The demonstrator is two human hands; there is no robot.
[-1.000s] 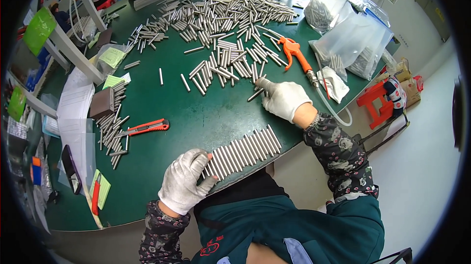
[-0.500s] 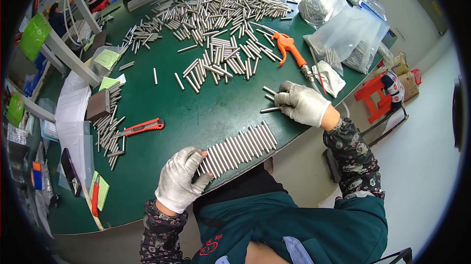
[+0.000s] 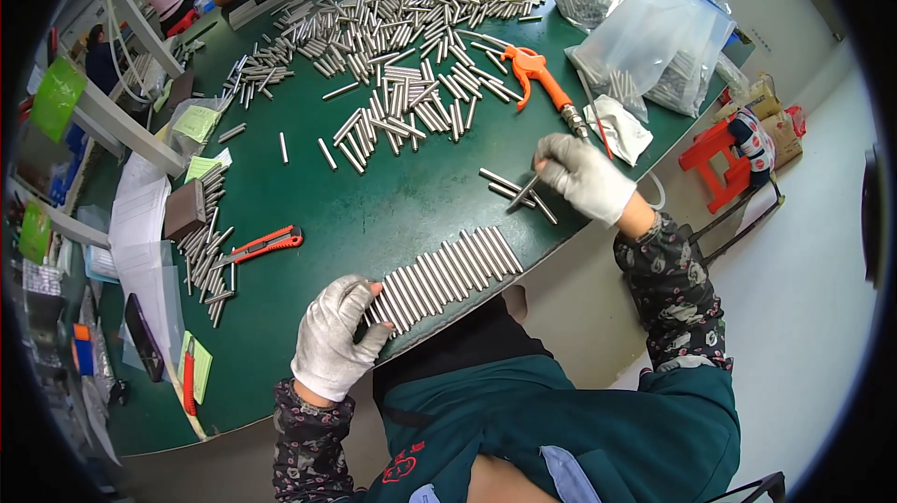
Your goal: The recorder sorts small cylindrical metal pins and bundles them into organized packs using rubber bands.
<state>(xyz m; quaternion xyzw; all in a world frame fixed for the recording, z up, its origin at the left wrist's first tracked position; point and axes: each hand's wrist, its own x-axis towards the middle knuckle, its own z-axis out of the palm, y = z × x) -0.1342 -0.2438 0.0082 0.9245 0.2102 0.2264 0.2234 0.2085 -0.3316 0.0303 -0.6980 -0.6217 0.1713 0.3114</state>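
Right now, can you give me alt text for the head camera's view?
A gloved left hand touches the left end of a row of metal rods on a green table, while the gloved right hand pinches another rod beside loose rods. A heap of rods and an orange air gun lie beyond.

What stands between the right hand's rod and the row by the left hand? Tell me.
Nothing visible: only green tabletop shows between the lower end of the rod in the right hand and the row of rods by the left hand. Loose rods lie close by, outside that gap.
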